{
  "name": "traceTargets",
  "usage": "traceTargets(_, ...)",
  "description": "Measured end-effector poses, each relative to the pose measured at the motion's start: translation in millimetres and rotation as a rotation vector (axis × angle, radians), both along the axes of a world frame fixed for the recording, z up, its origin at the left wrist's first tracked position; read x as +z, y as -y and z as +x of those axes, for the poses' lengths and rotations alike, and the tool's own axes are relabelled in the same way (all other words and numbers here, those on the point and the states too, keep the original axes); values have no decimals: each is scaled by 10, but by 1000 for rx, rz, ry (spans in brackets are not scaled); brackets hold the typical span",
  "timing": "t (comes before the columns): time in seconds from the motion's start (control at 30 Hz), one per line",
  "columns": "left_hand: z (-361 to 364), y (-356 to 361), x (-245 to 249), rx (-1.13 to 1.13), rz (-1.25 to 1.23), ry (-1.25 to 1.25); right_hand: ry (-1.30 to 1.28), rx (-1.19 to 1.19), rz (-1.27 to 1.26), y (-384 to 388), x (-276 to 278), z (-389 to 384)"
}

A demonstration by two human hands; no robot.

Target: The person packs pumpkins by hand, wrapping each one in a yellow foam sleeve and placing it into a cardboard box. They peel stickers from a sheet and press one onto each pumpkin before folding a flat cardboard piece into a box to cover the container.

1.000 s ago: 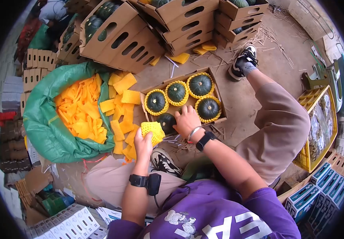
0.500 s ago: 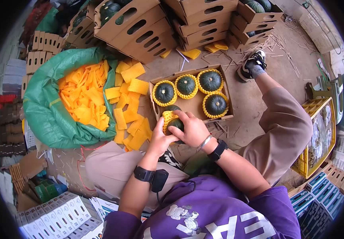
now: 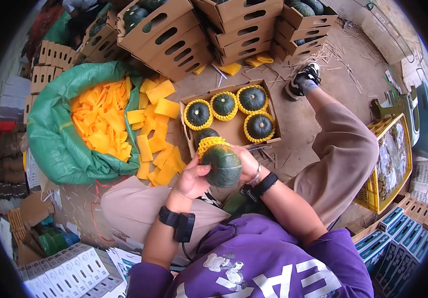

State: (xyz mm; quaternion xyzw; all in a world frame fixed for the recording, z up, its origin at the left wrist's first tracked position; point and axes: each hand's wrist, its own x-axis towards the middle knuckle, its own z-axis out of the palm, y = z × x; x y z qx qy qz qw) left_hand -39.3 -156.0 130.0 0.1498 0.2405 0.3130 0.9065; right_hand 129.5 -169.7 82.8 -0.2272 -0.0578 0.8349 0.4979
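A dark green pumpkin (image 3: 222,166) is held between my two hands over my lap. Its far side sits in a yellow foam net sleeve (image 3: 211,143), while the near side is bare. My left hand (image 3: 193,180) grips the pumpkin from the left, thumb against its skin. Around its right side wraps my right hand (image 3: 246,165), fingers partly hidden. Just beyond lies the cardboard box (image 3: 231,130), where several netted pumpkins (image 3: 260,126) rest stem up. Another pumpkin (image 3: 206,133) at the box's near left corner is partly covered by the held one.
A green sack (image 3: 55,144) full of yellow foam nets (image 3: 102,119) stands at the left, with loose nets (image 3: 160,124) on the floor beside it. Stacked cardboard boxes (image 3: 174,44) rise at the back. A yellow crate (image 3: 385,164) stands at the right, beyond my leg.
The pumpkin has been turned and raised toward me, so its bare side now shows large. My right hand has moved from its top to its right side. The view has shifted slightly.
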Motion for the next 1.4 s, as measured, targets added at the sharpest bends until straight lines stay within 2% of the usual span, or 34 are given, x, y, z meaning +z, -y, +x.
traceTargets(0.07,-31,-57,81,58,41,-208,1021,-110,167,-164,-167,121)
traceTargets(0.1,-10,-55,-8,136,239,-429,1308,-221,248,-204,-189,150)
traceTargets(0.13,39,-54,-71,211,438,-648,1470,-256,322,-166,83,131)
traceTargets(0.17,50,-43,-102,244,575,-786,1383,-243,320,-128,93,92)
traceTargets(0.23,31,-3,-152,272,498,-696,1304,-229,314,-90,77,110)
traceTargets(0.3,20,15,-157,269,389,-588,628,-107,138,-42,10,174)
traceTargets(0.33,42,24,-130,265,383,-589,628,-108,130,-35,-14,149)
traceTargets(0.4,110,21,-65,76,147,-600,-71,-46,-83,-45,-53,69)
traceTargets(0.43,118,-26,-180,2,573,-867,-136,-35,-122,-35,-185,59)
traceTargets(0.47,88,-22,-245,-7,575,-864,-209,-11,-139,-36,-394,50)
traceTargets(0.53,192,-101,59,-120,1490,-1575,-106,37,-214,-93,-345,47)
traceTargets(0.57,221,-122,-22,-285,1443,-1333,-8,57,-226,-112,-317,48)
traceTargets(0.6,317,-145,-14,-425,1531,-1350,25,55,-150,-132,-483,16)
traceTargets(0.67,323,-331,-236,-228,1389,-1185,534,-96,-15,-230,-658,118)
traceTargets(0.7,343,-426,-336,-43,1301,-1163,858,-103,-76,-323,-459,275)
traceTargets(0.73,347,-553,-493,41,1258,-1169,1179,-110,-136,-408,-250,452)
traceTargets(0.8,549,-751,-573,44,1271,-1181,2211,6,490,-465,-456,660)
traceTargets(0.83,669,-839,-688,-16,1179,-1070,2293,107,545,-481,-530,669)
traceTargets(0.87,769,-892,-811,-71,1084,-959,2300,311,513,-457,-589,713)
traceTargets(0.93,848,-865,-889,-299,1188,-1228,2254,319,453,-477,-647,773)
traceTargets(1.0,878,-853,-944,-353,1353,-1507,2232,267,419,-488,-712,765)
traceTargets(1.07,1013,-786,-1001,-394,1436,-1666,2228,159,414,-480,-754,737)
traceTargets(1.13,1123,-716,-1172,-262,1478,-1723,2224,110,443,-465,-781,735)
traceTargets(1.2,1105,-695,-1250,-116,1467,-1697,2219,84,471,-469,-748,736)
traceTargets(1.27,1023,-720,-1302,-139,1500,-1634,2185,164,448,-478,-628,727)
traceTargets(1.33,970,-731,-1208,-321,1463,-1596,2266,52,539,-509,-500,632)
traceTargets(1.37,926,-720,-1175,-323,1449,-1536,2224,-87,637,-546,-535,582)
traceTargets(1.4,825,-763,-1142,-325,1435,-1480,2118,-87,644,-560,-504,504)
